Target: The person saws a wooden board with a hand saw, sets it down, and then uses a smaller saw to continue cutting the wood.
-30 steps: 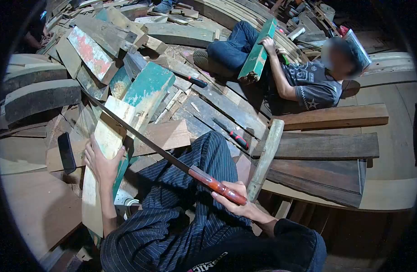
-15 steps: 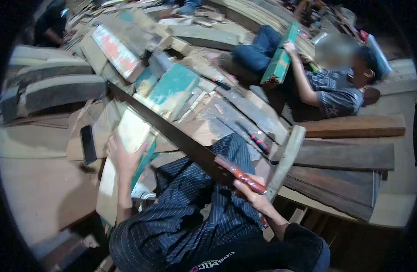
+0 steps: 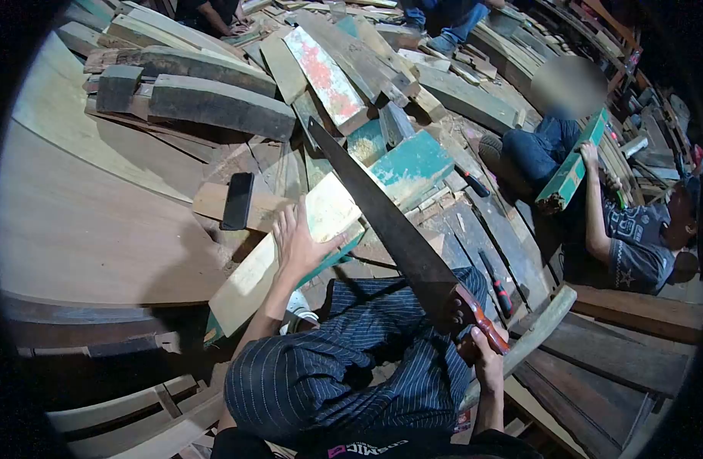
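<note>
A pale wooden beam (image 3: pixel 248 284) with green-painted sides lies slanting beside my left leg. My left hand (image 3: pixel 294 243) grips it across the top near its upper end, thumb on the near side and fingers over the far side. My right hand (image 3: pixel 485 358) is closed round the red-brown wooden handle of a handsaw (image 3: pixel 401 233). The long dark blade slants up and left, passing across the beam's upper end, with its tip near the stacked timber. Another beam with a worn green face (image 3: pixel 414 170) lies just beyond the blade.
A black phone (image 3: pixel 237 200) rests on a board left of my hand. Red-and-black handled tools (image 3: pixel 498 284) lie on planks at right. A person (image 3: pixel 634 229) there holds a green beam (image 3: pixel 577 162). Curved dark timbers (image 3: pixel 221 107) are stacked at upper left; more people sit at the back.
The view has turned, so most surroundings sit further right. The saw slants more steeply in the picture, still in my right hand. My left hand keeps its grip on the beam.
</note>
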Demonstrator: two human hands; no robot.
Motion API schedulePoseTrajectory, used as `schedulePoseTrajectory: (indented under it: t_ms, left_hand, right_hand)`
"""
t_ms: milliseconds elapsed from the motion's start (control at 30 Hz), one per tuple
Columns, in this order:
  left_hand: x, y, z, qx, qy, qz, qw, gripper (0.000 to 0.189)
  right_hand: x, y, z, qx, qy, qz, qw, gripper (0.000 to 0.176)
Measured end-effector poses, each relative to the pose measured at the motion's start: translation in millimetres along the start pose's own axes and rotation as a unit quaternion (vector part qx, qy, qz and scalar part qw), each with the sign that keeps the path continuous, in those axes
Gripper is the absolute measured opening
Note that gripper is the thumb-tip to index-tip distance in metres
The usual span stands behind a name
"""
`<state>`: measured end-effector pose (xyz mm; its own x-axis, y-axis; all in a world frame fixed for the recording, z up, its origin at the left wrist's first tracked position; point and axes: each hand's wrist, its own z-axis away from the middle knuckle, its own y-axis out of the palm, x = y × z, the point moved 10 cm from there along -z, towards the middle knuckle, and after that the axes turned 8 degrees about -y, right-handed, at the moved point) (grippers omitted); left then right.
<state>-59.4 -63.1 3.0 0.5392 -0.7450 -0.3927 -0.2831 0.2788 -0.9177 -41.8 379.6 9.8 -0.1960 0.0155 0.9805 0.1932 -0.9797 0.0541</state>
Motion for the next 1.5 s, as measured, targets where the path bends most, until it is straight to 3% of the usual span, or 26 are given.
schedulePoseTrajectory:
  t_ms: [167, 300, 367, 400, 500, 533, 600, 700, 733, 767, 833, 867, 900, 1000, 1033, 1133, 1167, 1233, 1300, 1333, 1433, 1500]
  left_hand:
    - [6, 7, -1, 0.015, 0.008, -0.003, 1.0, 0.121]
    - [-6, -26, 12, -0.015, 0.12, -0.083, 0.989, 0.106]
    - [-12, -66, 21, -0.043, 0.151, -0.066, 0.985, 0.089]
    - [-14, -85, 24, -0.055, 0.155, -0.07, 0.984, 0.086]
    - [-9, -145, 31, -0.147, 0.155, -0.07, 0.974, 0.066]
    - [-10, -166, 35, -0.182, 0.177, -0.026, 0.967, 0.061]
    - [-9, -202, 46, -0.232, 0.186, 0.033, 0.954, 0.053]
    - [-19, -256, 60, -0.282, 0.179, 0.094, 0.938, 0.044]
    - [-22, -271, 66, -0.299, 0.173, 0.102, 0.933, 0.043]
    - [-26, -286, 73, -0.316, 0.167, 0.11, 0.927, 0.043]
    - [-47, -319, 98, -0.382, 0.187, 0.094, 0.9, 0.045]
    - [-57, -334, 111, -0.415, 0.194, 0.086, 0.885, 0.045]
    - [-64, -350, 125, -0.457, 0.215, 0.076, 0.86, 0.05]
    - [-80, -401, 169, -0.514, 0.277, 0.051, 0.811, 0.068]
    - [-82, -415, 183, -0.539, 0.242, 0.052, 0.805, 0.078]
    - [-107, -430, 216, -0.582, 0.276, 0.071, 0.761, 0.079]
    - [-110, -434, 226, -0.624, 0.308, 0.102, 0.711, 0.072]
    - [-42, -415, 284, -0.716, 0.269, -0.198, 0.613, 0.061]
    - [-38, -409, 298, -0.686, 0.315, -0.264, 0.6, 0.052]
    - [-36, -418, 301, -0.63, 0.384, -0.181, 0.65, 0.049]
    - [-29, -427, 311, -0.65, 0.422, -0.035, 0.631, 0.048]
    - [-65, -437, 284, -0.632, 0.455, 0.138, 0.612, 0.049]
  right_hand:
    - [6, -11, -12, -0.02, -0.034, 0.005, 0.999, 0.015]
    - [26, -2, -13, 0.001, -0.025, -0.06, 0.998, 0.024]
    - [29, -2, -16, 0.007, -0.035, -0.108, 0.994, 0.028]
    - [32, -7, -16, -0.014, -0.047, -0.081, 0.996, 0.028]
    - [63, 9, -16, 0.087, -0.08, -0.064, 0.991, 0.028]
    - [88, 14, -16, 0.103, -0.161, 0.025, 0.981, 0.027]
    - [134, 36, -12, 0.129, -0.319, 0.201, 0.917, 0.025]
    - [169, 62, -1, 0.072, -0.469, 0.366, 0.801, 0.023]
    - [173, 71, -9, 0.098, -0.441, 0.345, 0.823, 0.021]
    - [174, 80, -11, 0.116, -0.475, 0.344, 0.802, 0.022]
    - [171, 96, -17, 0.154, -0.541, 0.342, 0.753, 0.024]
    - [179, 110, -17, 0.172, -0.567, 0.409, 0.694, 0.023]
    - [175, 119, -23, 0.186, -0.597, 0.406, 0.666, 0.023]
    - [149, 126, -55, 0.23, -0.599, 0.473, 0.604, 0.024]
    - [133, 122, -68, 0.258, -0.582, 0.492, 0.594, 0.022]
    - [116, 118, -87, 0.273, -0.576, 0.51, 0.578, 0.025]
    - [112, 118, -91, 0.277, -0.57, 0.52, 0.573, 0.026]
    - [109, 117, -94, 0.276, -0.56, 0.544, 0.561, 0.026]
    - [109, 120, -95, 0.267, -0.556, 0.568, 0.545, 0.025]
    - [102, 119, -98, 0.274, -0.537, 0.59, 0.538, 0.024]
    - [104, 124, -90, 0.276, -0.552, 0.595, 0.515, 0.024]
    - [91, 123, -93, 0.284, -0.55, 0.591, 0.517, 0.024]
